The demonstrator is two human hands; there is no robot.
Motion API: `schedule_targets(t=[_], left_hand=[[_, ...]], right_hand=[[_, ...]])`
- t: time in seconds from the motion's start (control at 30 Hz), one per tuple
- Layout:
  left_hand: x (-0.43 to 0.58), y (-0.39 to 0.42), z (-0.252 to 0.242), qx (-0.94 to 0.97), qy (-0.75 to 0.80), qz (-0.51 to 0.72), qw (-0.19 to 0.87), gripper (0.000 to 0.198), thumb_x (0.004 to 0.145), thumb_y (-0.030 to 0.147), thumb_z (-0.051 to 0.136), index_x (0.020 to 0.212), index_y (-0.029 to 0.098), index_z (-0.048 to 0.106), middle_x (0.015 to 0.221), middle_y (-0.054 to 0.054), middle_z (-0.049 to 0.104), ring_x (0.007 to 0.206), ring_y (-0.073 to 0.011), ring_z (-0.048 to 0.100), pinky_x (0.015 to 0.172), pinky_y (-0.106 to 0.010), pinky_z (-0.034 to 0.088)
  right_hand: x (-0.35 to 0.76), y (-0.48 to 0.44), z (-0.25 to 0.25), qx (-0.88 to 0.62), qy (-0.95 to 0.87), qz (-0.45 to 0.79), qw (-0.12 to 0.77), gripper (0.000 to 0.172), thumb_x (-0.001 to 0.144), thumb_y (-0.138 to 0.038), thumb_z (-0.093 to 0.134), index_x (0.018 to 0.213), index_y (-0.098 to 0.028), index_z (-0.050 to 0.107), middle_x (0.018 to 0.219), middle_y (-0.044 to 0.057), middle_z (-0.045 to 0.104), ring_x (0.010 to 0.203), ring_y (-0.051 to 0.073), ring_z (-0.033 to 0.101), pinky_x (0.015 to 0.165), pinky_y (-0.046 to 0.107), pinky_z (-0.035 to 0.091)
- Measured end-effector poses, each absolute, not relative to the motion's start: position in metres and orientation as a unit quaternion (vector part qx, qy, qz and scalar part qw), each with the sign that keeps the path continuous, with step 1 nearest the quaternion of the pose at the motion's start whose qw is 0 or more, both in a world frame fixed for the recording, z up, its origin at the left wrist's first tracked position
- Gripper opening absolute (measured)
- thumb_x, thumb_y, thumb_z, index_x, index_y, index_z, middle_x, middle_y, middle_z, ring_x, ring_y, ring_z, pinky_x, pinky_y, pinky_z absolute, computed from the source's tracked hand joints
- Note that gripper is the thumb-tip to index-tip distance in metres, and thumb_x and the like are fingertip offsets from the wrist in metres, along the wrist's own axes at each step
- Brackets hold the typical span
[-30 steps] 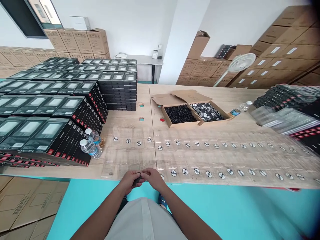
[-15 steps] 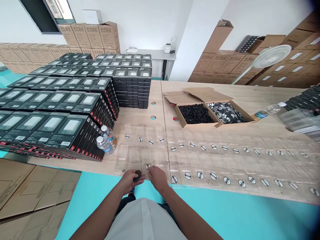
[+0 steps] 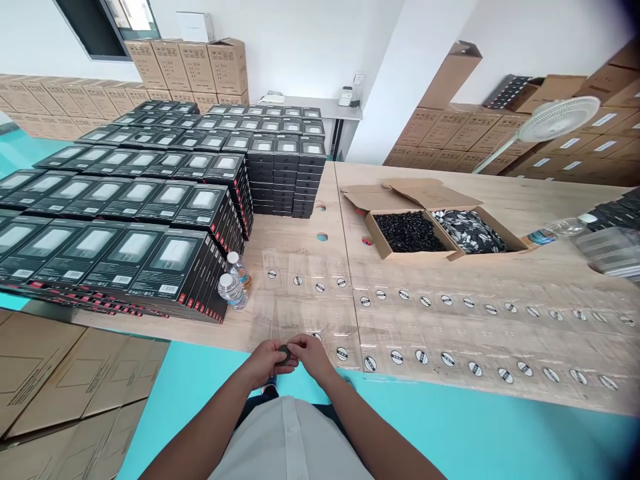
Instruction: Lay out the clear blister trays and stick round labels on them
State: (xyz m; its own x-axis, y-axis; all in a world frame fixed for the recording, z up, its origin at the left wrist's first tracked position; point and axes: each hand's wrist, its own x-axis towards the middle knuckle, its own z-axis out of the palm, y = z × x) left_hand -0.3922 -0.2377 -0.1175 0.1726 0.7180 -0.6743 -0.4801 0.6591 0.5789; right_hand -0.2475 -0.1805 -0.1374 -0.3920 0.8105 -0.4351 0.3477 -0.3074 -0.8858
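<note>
Head view: dark piece (image 3: pixel 287 355), mostly hidden, pinched between left hand (image 3: pixel 263 363) and right hand (image 3: pixel 312 355)

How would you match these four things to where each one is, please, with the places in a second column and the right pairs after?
Things:
1. Dark round piece
2. Loose black pieces
3. Black-and-white patterned material
4. Water bottle at the far right

Places:
A. Lying on its side on the wooden table
B. Left side of the open cardboard box
C. Between the left hand and the right hand
D. Right side of the box

Pairs: 1-C, 2-B, 3-D, 4-A
</note>
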Motion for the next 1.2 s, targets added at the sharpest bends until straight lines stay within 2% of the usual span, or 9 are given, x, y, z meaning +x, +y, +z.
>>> schedule_targets(t=[0.17, 0.3, 0.5, 0.67, 0.77, 0.87, 1.03, 1.13, 1.2], left_hand=[[-0.406, -0.238, -0.115, 0.126, 0.492, 0.400, 0.763, 0.037, 0.064, 0.001, 0.070, 0.099, 0.012, 0.068, 0.097, -0.012, 0.074, 0.088, -0.0206, 0.072, 0.073, -0.028, 0.058], [-0.414, -0.237, -0.116, 0.134, 0.501, 0.395, 0.758, 0.038, 0.063, 0.005, 0.073, 0.100, 0.012, 0.065, 0.094, -0.012, 0.074, 0.084, -0.0223, 0.073, 0.070, -0.030, 0.058], [-0.422, -0.235, -0.119, 0.140, 0.515, 0.399, 0.746, 0.033, 0.066, 0.008, 0.073, 0.098, 0.012, 0.063, 0.093, -0.013, 0.074, 0.087, -0.0233, 0.073, 0.073, -0.032, 0.059], [-0.433, -0.237, -0.129, 0.135, 0.565, 0.387, 0.716, 0.016, 0.075, 0.020, 0.072, 0.085, 0.011, 0.064, 0.086, -0.013, 0.075, 0.079, -0.0204, 0.073, 0.065, -0.027, 0.058], [-0.439, -0.237, -0.135, 0.136, 0.592, 0.383, 0.696, 0.023, 0.077, 0.033, 0.072, 0.081, 0.012, 0.063, 0.077, -0.011, 0.074, 0.066, -0.0171, 0.070, 0.053, -0.023, 0.052], [-0.441, -0.237, -0.136, 0.149, 0.599, 0.386, 0.685, 0.033, 0.075, 0.045, 0.073, 0.076, 0.014, 0.061, 0.065, -0.006, 0.070, 0.047, -0.0122, 0.061, 0.040, -0.020, 0.038], [-0.437, -0.236, -0.135, 0.169, 0.585, 0.393, 0.688, 0.039, 0.070, 0.051, 0.074, 0.069, 0.016, 0.059, 0.047, 0.003, 0.058, 0.032, -0.0064, 0.040, 0.036, -0.021, 0.019], [-0.437, -0.240, -0.134, 0.165, 0.574, 0.402, 0.694, 0.037, 0.071, 0.050, 0.073, 0.069, 0.017, 0.057, 0.045, 0.005, 0.054, 0.033, -0.0057, 0.038, 0.036, -0.021, 0.017], [-0.441, -0.246, -0.133, 0.149, 0.570, 0.410, 0.696, 0.033, 0.073, 0.046, 0.071, 0.072, 0.017, 0.057, 0.049, 0.005, 0.056, 0.036, -0.0065, 0.041, 0.037, -0.021, 0.019]], right_hand=[[-0.257, -0.182, -0.134, -0.518, -0.551, 0.627, 0.184, 0.023, 0.063, -0.039, 0.067, 0.068, -0.017, 0.066, 0.066, 0.002, 0.067, 0.064, 0.017, 0.059, 0.061, 0.029, 0.046], [-0.264, -0.185, -0.131, -0.513, -0.554, 0.630, 0.183, 0.025, 0.064, -0.042, 0.067, 0.066, -0.017, 0.065, 0.066, 0.001, 0.066, 0.064, 0.016, 0.058, 0.062, 0.029, 0.046], [-0.267, -0.180, -0.136, -0.554, -0.572, 0.578, 0.180, 0.031, 0.076, -0.048, 0.055, 0.076, -0.017, 0.062, 0.065, 0.003, 0.065, 0.062, 0.017, 0.057, 0.058, 0.029, 0.044], [-0.256, -0.168, -0.132, -0.598, -0.628, 0.471, 0.161, 0.024, 0.082, -0.038, 0.051, 0.081, -0.018, 0.065, 0.070, 0.005, 0.065, 0.068, 0.020, 0.058, 0.063, 0.029, 0.041], [-0.248, -0.167, -0.123, -0.581, -0.673, 0.437, 0.138, 0.012, 0.076, -0.025, 0.059, 0.081, -0.020, 0.069, 0.083, 0.007, 0.068, 0.082, 0.022, 0.060, 0.073, 0.030, 0.040], [-0.248, -0.173, -0.117, -0.556, -0.694, 0.441, 0.118, 0.015, 0.079, -0.025, 0.056, 0.082, -0.020, 0.070, 0.085, 0.007, 0.069, 0.084, 0.022, 0.060, 0.076, 0.031, 0.042], [-0.274, -0.182, -0.120, -0.516, -0.688, 0.505, 0.081, 0.046, 0.093, -0.047, 0.036, 0.077, -0.017, 0.067, 0.063, 0.003, 0.062, 0.053, 0.015, 0.053, 0.053, 0.026, 0.043], [-0.294, -0.184, -0.124, -0.496, -0.694, 0.518, 0.058, 0.050, 0.093, -0.049, 0.034, 0.073, -0.016, 0.065, 0.055, 0.000, 0.057, 0.046, 0.012, 0.046, 0.046, 0.025, 0.039], [-0.306, -0.180, -0.126, -0.489, -0.709, 0.506, 0.050, 0.049, 0.094, -0.046, 0.035, 0.071, -0.016, 0.066, 0.056, 0.001, 0.058, 0.048, 0.013, 0.048, 0.049, 0.025, 0.040]])
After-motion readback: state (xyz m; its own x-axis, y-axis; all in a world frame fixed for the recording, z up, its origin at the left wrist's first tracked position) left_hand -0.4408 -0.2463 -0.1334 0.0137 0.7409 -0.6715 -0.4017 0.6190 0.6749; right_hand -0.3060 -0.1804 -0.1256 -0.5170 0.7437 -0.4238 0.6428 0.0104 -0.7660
